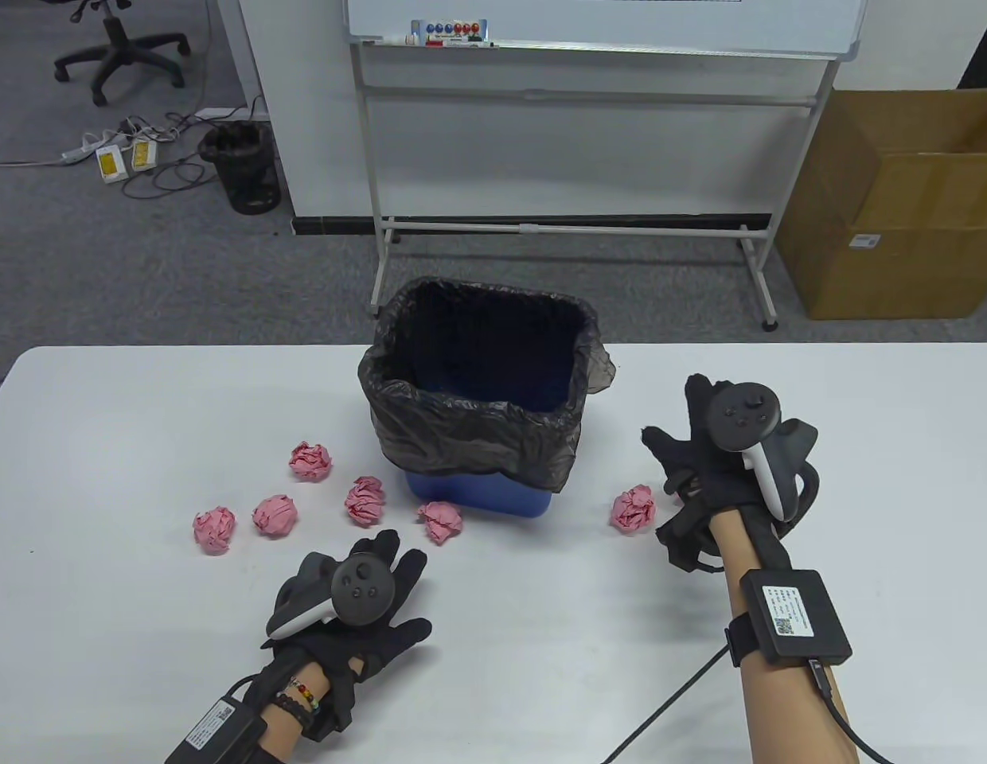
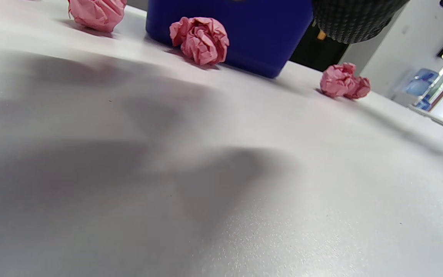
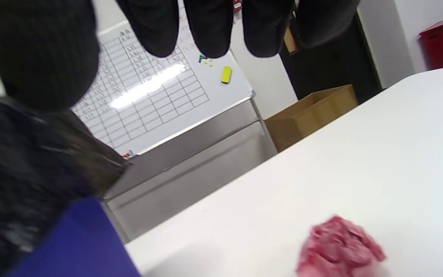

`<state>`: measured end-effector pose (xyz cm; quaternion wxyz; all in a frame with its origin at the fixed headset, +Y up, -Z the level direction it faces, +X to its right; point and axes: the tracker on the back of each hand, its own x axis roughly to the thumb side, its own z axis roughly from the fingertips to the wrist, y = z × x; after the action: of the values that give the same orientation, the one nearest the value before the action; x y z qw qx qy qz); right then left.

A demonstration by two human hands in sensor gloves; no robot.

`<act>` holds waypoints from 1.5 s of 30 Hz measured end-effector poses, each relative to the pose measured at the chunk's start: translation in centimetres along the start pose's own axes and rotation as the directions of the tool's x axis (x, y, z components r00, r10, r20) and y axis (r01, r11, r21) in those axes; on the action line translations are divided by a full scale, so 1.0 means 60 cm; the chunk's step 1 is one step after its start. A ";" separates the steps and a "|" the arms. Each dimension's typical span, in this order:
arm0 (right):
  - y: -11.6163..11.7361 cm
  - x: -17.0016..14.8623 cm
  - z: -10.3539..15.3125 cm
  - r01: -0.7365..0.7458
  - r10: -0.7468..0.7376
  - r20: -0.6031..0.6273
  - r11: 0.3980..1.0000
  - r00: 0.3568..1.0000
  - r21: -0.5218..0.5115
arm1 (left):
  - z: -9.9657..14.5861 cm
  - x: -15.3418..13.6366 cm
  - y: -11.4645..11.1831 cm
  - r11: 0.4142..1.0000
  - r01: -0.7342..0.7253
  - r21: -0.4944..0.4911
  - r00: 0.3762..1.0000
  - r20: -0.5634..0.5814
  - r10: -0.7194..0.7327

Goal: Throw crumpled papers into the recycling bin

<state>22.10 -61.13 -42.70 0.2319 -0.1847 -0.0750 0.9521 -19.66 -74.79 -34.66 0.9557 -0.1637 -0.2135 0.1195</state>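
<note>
A blue bin [image 1: 477, 493] lined with a black bag [image 1: 477, 382] stands mid-table. Several pink crumpled papers lie left of it; the nearest one [image 1: 441, 521] touches its front corner. One more paper ball [image 1: 633, 509] lies right of the bin. My left hand [image 1: 382, 581] rests flat on the table with fingers spread, empty, just below the nearest paper [image 2: 200, 38]. My right hand [image 1: 684, 454] hovers open above and right of the lone ball [image 3: 338, 246], its fingers [image 3: 210, 27] spread and empty.
The white table [image 1: 143, 637] ends just behind the bin. Beyond it stand a whiteboard on a frame [image 1: 589, 48], a cardboard box [image 1: 899, 207] at the right and a black mesh bin [image 1: 243, 167] on the floor at the left.
</note>
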 end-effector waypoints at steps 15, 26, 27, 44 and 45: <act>0.115 -0.063 -0.054 -0.149 0.159 -0.140 0.986 0.977 0.080 | 0.001 0.002 0.000 1.000 0.004 -0.006 1.000 -0.003 -0.004; 0.179 -0.110 -0.092 -0.159 0.202 -0.268 0.972 0.942 0.174 | 0.003 -0.001 0.002 1.000 0.007 -0.011 1.000 -0.014 -0.007; 0.183 -0.113 -0.094 -0.161 0.207 -0.278 0.971 0.938 0.179 | 0.003 -0.001 0.002 1.000 0.007 -0.010 1.000 -0.014 -0.007; 0.202 -0.127 -0.105 -0.301 0.325 -0.288 0.945 0.901 0.125 | 0.003 -0.002 0.003 1.000 0.007 -0.014 1.000 -0.018 -0.007; 0.201 -0.128 -0.105 -0.303 0.327 -0.288 0.945 0.900 0.127 | 0.003 -0.002 0.003 1.000 0.007 -0.013 1.000 -0.019 -0.007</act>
<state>25.87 -74.98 -48.80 0.0908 -0.3298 0.0303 0.9392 -19.86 -74.62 -34.57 0.9569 -0.1704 -0.2060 0.1131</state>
